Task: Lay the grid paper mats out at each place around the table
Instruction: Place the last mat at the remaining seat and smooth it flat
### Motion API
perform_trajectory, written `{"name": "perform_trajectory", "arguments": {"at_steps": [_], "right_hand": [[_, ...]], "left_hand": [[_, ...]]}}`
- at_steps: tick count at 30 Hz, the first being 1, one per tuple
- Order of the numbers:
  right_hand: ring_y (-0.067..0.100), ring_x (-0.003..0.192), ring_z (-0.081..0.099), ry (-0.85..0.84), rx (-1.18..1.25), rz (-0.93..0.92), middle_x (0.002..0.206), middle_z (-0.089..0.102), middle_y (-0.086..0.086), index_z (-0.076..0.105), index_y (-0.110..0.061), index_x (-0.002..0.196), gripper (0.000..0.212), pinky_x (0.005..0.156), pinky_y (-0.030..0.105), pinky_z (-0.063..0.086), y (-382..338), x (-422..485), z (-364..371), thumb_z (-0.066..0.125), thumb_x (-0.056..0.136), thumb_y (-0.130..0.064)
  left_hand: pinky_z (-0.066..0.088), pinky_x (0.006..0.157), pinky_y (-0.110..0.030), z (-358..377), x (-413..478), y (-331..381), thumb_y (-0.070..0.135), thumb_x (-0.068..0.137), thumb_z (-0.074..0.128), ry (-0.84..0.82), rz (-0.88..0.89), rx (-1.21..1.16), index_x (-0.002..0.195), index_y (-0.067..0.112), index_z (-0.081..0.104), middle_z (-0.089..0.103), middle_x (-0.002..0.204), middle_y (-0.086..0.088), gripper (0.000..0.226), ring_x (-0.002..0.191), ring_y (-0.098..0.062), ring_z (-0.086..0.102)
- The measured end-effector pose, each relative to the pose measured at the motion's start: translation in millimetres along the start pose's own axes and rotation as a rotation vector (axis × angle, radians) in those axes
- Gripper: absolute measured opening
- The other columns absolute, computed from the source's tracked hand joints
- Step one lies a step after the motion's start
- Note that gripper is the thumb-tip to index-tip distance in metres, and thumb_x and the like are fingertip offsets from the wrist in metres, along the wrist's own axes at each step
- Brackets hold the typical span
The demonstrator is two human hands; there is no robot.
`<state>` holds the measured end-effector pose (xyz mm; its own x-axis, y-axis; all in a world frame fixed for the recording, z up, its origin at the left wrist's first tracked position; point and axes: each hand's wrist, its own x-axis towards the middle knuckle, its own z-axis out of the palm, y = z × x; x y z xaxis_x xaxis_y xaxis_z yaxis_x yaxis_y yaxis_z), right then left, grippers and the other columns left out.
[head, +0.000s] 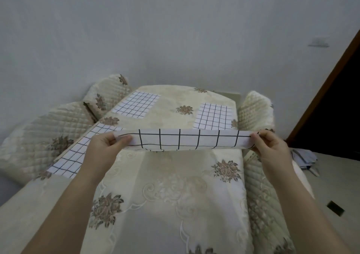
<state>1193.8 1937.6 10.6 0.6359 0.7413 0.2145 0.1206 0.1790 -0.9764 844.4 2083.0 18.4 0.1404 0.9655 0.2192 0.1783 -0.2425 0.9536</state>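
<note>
Over the middle of the table (175, 185), lifted clear of the cloth: the held mat (187, 139), seen nearly edge-on and stretched wide. Pinched at its left end by the left hand (106, 146), thumb on top, fingers curled beneath. Pinched at its right end by the right hand (270, 146), in the same way.

Already flat on the table: the left mat (78, 152) along the table's left edge, partly hidden behind the left hand; the far-left mat (136, 104) near the table's far left corner; the far-right mat (214, 116) by the table's far right edge.

Against the table's left side, two quilted left chairs (54, 132). Against its right side, the right chair (255, 109). On the floor right of the table, some papers (303, 159), with a dark doorway (331, 117) beyond.
</note>
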Motion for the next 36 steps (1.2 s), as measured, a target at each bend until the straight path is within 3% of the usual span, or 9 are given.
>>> {"name": "perform_trajectory", "arguments": {"at_steps": [3,6,10,14,20,24,30,34,36], "right_hand": [[0.021,0.078,0.057,-0.002,-0.034,0.032,0.071,0.065,-0.006,0.069,-0.025,0.072,0.014,0.083,0.044,0.049,21.8,-15.9,-5.4,0.066,0.085,-0.028],[0.024,0.081,0.056,-0.024,-0.097,0.067,0.079,0.063,0.006,0.065,-0.015,0.079,0.018,0.085,0.049,0.048,44.6,-31.6,-11.8,0.056,0.093,-0.009],[0.024,0.079,0.056,-0.042,-0.121,0.131,0.081,0.063,0.009,0.066,-0.013,0.083,0.016,0.078,0.044,0.048,68.6,-56.6,-17.4,0.055,0.094,-0.007],[0.023,0.075,0.055,-0.051,-0.13,0.207,0.076,0.062,0.008,0.068,-0.019,0.078,0.023,0.074,0.042,0.047,90.7,-80.0,-22.6,0.055,0.094,-0.007],[0.006,0.061,0.057,-0.066,-0.135,0.275,0.074,0.061,0.007,0.065,-0.015,0.079,0.019,0.06,0.023,0.054,110.1,-102.4,-28.2,0.056,0.093,-0.007],[0.0,0.056,0.052,-0.072,-0.175,0.296,0.071,0.057,0.007,0.063,-0.013,0.079,0.017,0.053,0.013,0.049,117.6,-102.5,-25.1,0.056,0.093,-0.007],[0.006,0.06,0.05,-0.097,-0.228,0.333,0.066,0.055,-0.001,0.065,-0.02,0.078,0.017,0.055,0.016,0.049,128.8,-87.9,-19.1,0.058,0.093,-0.016],[0.001,0.054,0.05,-0.12,-0.258,0.373,0.054,0.057,-0.013,0.064,-0.019,0.077,0.017,0.054,0.019,0.048,143.8,-74.1,-9.5,0.059,0.093,-0.015],[0.002,0.052,0.049,-0.116,-0.302,0.379,0.051,0.056,-0.013,0.065,-0.018,0.077,0.017,0.054,0.022,0.048,153.4,-66.1,-3.2,0.061,0.092,-0.013]], "left_hand": [[0.052,0.071,-0.034,-0.4,-19.2,-23.7,0.016,0.083,0.071,-0.022,-0.071,0.006,0.077,0.022,0.078,0.076,0.073,0.002,0.011,0.071,-0.017,0.069],[0.044,0.06,-0.029,-1.1,-36.5,-44.9,0.018,0.086,0.069,-0.033,-0.104,0.084,0.074,0.022,0.075,0.068,0.058,0.005,0.014,0.06,-0.019,0.057],[0.045,0.062,-0.028,-2.6,-60.6,-65.3,0.016,0.086,0.068,-0.057,-0.14,0.142,0.078,0.014,0.074,0.07,0.07,-0.017,0.01,0.063,-0.019,0.059],[0.042,0.053,-0.019,-8.8,-84.2,-82.2,0.01,0.084,0.069,-0.068,-0.188,0.16,0.081,0.003,0.073,0.068,0.071,-0.014,0.009,0.065,-0.017,0.057],[0.042,0.074,-0.033,-20.0,-104.9,-105.8,0.006,0.084,0.069,-0.122,-0.254,0.14,0.082,-0.008,0.07,0.065,0.073,-0.018,0.014,0.074,-0.018,0.057],[0.043,0.086,-0.034,-18.3,-106.1,-112.8,0.006,0.084,0.068,-0.11,-0.272,0.161,0.081,-0.011,0.069,0.066,0.071,-0.018,0.017,0.079,-0.014,0.059],[0.041,0.056,-0.026,-14.3,-92.0,-129.7,0.011,0.085,0.069,-0.115,-0.324,0.166,0.081,-0.011,0.066,0.062,0.07,-0.016,0.023,0.063,-0.016,0.052],[0.036,0.054,-0.027,-7.6,-79.9,-149.5,0.018,0.085,0.069,-0.124,-0.388,0.186,0.084,-0.012,0.064,0.058,0.067,-0.024,0.031,0.055,-0.017,0.048],[0.035,0.047,-0.021,-1.2,-72.8,-156.8,0.016,0.086,0.068,-0.11,-0.413,0.216,0.08,-0.004,0.068,0.061,0.064,-0.014,0.021,0.048,-0.012,0.048]]}}
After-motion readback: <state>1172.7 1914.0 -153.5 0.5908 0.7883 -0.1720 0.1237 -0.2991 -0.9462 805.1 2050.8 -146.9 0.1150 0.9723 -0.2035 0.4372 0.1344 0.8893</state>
